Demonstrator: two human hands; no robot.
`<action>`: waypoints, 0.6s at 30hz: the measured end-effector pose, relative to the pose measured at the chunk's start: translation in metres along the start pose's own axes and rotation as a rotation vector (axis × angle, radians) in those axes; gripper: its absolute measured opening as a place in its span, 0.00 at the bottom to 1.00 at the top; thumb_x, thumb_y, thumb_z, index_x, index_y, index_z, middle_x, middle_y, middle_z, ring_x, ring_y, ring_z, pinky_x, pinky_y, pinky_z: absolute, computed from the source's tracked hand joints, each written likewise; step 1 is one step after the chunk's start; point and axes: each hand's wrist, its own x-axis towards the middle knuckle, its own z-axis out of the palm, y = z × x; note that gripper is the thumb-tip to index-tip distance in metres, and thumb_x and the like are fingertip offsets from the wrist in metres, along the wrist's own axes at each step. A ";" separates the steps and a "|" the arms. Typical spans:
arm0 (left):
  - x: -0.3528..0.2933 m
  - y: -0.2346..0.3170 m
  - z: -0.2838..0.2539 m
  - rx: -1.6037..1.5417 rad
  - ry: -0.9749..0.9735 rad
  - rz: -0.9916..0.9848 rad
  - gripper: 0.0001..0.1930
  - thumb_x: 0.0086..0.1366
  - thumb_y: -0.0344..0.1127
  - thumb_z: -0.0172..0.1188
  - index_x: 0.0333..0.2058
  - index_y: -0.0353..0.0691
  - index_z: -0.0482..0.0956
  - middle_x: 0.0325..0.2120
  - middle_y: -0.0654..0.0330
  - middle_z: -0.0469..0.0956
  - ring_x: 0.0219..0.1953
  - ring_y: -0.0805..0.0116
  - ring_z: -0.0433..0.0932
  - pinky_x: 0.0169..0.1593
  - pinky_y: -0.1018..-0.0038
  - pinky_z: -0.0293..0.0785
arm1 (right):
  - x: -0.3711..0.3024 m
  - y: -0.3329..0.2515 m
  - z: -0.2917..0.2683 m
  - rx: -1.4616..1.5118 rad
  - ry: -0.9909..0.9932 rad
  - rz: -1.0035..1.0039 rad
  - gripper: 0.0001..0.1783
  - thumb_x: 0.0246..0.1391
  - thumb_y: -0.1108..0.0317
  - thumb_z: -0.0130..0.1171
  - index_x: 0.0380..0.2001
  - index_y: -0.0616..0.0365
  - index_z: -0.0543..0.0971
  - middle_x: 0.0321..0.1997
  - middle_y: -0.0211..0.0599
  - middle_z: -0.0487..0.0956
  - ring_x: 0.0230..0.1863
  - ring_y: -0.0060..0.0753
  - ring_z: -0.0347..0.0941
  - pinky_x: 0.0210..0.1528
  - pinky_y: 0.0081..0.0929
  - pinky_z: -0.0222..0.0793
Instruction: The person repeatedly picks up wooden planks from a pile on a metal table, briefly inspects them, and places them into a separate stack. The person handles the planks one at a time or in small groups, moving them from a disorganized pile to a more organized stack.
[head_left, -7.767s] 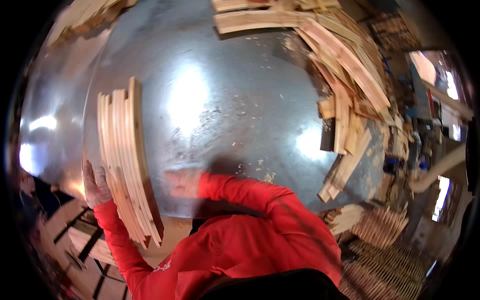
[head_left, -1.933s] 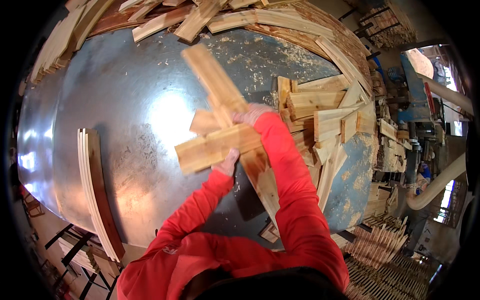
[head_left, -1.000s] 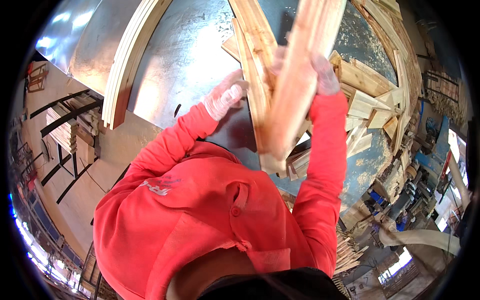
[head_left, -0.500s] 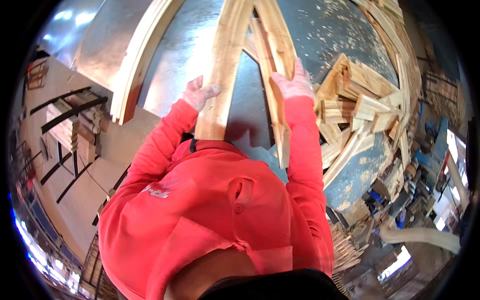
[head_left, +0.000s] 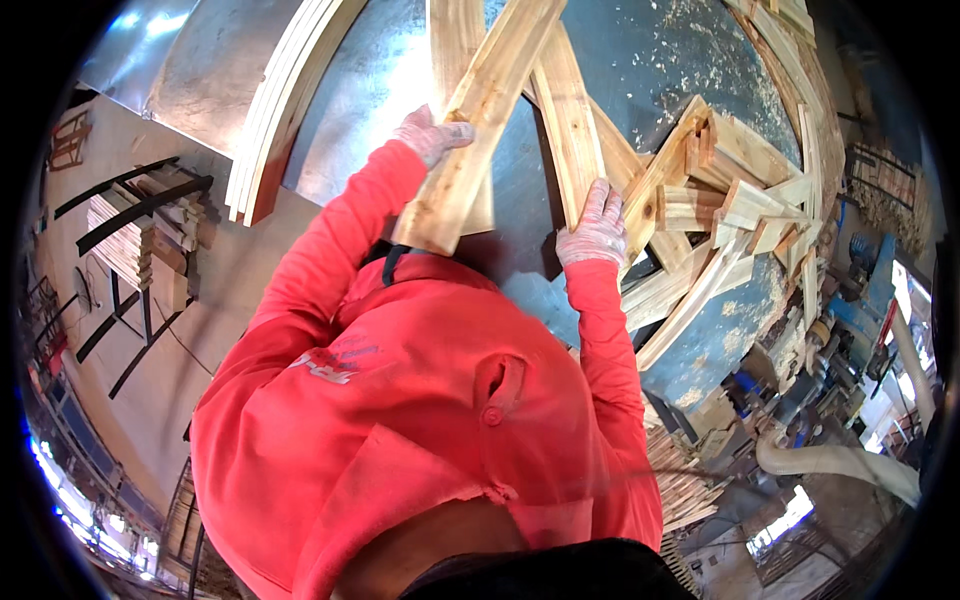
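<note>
Head view: the slanted board (head_left: 495, 90), at upper centre of the frame, leans from the chest toward the upper right, across a second board (head_left: 455, 40) beneath it. The left hand (head_left: 434, 136) grasps its left edge, thumb on the upper face. The right hand (head_left: 595, 228) lies with its fingers over the near end of a third board (head_left: 568, 120); whether it grips, I cannot tell.

Half a second ago a single board stood near-upright in the frame under the left hand; now two overlap there. The right hand has dropped lower in the frame, and the boards spread into a wider, crossed fan, so the pieces appear more separated for handling. Beyond them, the loose wood pile (head_left: 740, 208) at right and the strip stack (head_left: 288, 108) at upper left remain on the table (head_left: 355, 125) much as they were.
</note>
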 end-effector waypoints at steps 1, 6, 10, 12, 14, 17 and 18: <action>0.006 -0.011 -0.011 0.035 0.037 0.051 0.35 0.45 0.42 0.75 0.49 0.28 0.71 0.40 0.55 0.78 0.40 0.65 0.75 0.49 0.71 0.71 | 0.007 0.007 0.001 0.108 -0.002 -0.071 0.55 0.39 0.52 0.68 0.68 0.56 0.52 0.70 0.56 0.55 0.67 0.56 0.57 0.65 0.42 0.57; -0.035 0.132 -0.054 0.797 0.136 0.091 0.29 0.53 0.45 0.69 0.49 0.36 0.71 0.37 0.53 0.80 0.39 0.56 0.80 0.44 0.63 0.76 | 0.064 0.014 0.030 1.331 -0.452 -0.160 0.34 0.49 0.64 0.61 0.59 0.64 0.66 0.50 0.50 0.78 0.49 0.42 0.77 0.54 0.32 0.72; -0.057 0.169 -0.049 1.107 0.125 -0.129 0.33 0.59 0.59 0.58 0.51 0.35 0.67 0.43 0.41 0.78 0.48 0.45 0.77 0.50 0.60 0.72 | 0.095 -0.071 0.047 1.657 -0.307 -0.045 0.36 0.53 0.55 0.60 0.58 0.68 0.64 0.48 0.55 0.76 0.46 0.47 0.77 0.50 0.36 0.74; -0.049 0.136 -0.054 1.116 0.053 -0.173 0.38 0.61 0.63 0.51 0.58 0.36 0.62 0.44 0.40 0.77 0.49 0.46 0.76 0.53 0.60 0.71 | 0.086 -0.137 0.031 1.409 -0.278 -0.094 0.36 0.57 0.53 0.56 0.60 0.67 0.62 0.49 0.55 0.76 0.48 0.47 0.76 0.51 0.35 0.71; -0.065 0.119 -0.040 0.941 -0.104 -0.197 0.44 0.63 0.66 0.43 0.67 0.40 0.48 0.50 0.35 0.72 0.53 0.43 0.73 0.56 0.60 0.68 | 0.091 -0.179 0.059 0.959 -0.188 -0.240 0.36 0.60 0.51 0.53 0.62 0.67 0.60 0.50 0.53 0.76 0.49 0.47 0.75 0.51 0.33 0.69; -0.074 0.087 -0.053 0.914 -0.081 -0.098 0.40 0.66 0.64 0.37 0.66 0.41 0.52 0.57 0.39 0.66 0.55 0.41 0.70 0.58 0.58 0.66 | 0.080 -0.213 0.044 1.190 -0.309 -0.155 0.40 0.59 0.46 0.50 0.65 0.61 0.55 0.52 0.50 0.76 0.49 0.49 0.75 0.54 0.36 0.67; -0.081 0.118 -0.065 0.966 -0.182 -0.128 0.37 0.66 0.62 0.38 0.66 0.43 0.54 0.57 0.41 0.66 0.55 0.41 0.70 0.58 0.60 0.66 | 0.076 -0.218 0.039 1.163 -0.269 -0.162 0.41 0.58 0.47 0.52 0.65 0.61 0.54 0.52 0.50 0.76 0.49 0.47 0.75 0.54 0.35 0.67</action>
